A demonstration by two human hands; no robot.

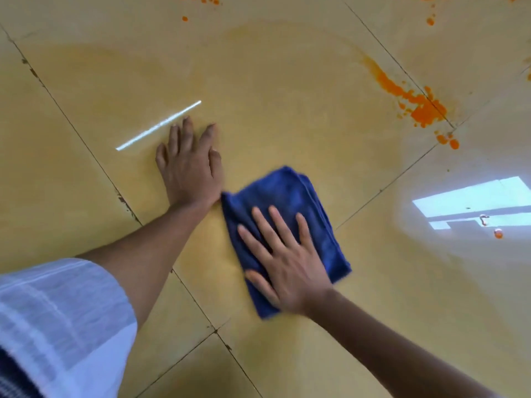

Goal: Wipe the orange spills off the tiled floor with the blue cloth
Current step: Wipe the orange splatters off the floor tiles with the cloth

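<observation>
**A:** Where are you in the job right now?

**B:** Mid-wipe, by the look of it. Your right hand (pixel 287 262) lies flat on the folded blue cloth (pixel 290 225), fingers straight and spread, pressing it to the tiled floor (pixel 287 96). You aren't gripping it, only pushing down. The cloth sits in the middle of the view, its near corner just touching your left wrist.

**A:** And your left hand?

**B:** Your left hand (pixel 191 165) is planted palm-down on the bare tile beside the cloth, fingers extended, holding nothing. I'd say it is bracing your weight.

**A:** What does the next move call for?

**B:** The tile around the cloth shows only faint yellowish smears. The big orange spill (pixel 416 101) lies up and to the right, straddling a grout line (pixel 402 67), well apart from the cloth. You'd want to slide the cloth that way, keeping the palm flat.

**A:** Anything else around?

**B:** Small orange drops (pixel 446 139) trail just below that spill, more drops (pixel 207 0) dot the top edge, another cluster (pixel 430 20) sits top right, and one lone drop (pixel 498 234) lies in the window glare on the right. Nothing blocks the path; the grout may hold colour, though.
</observation>
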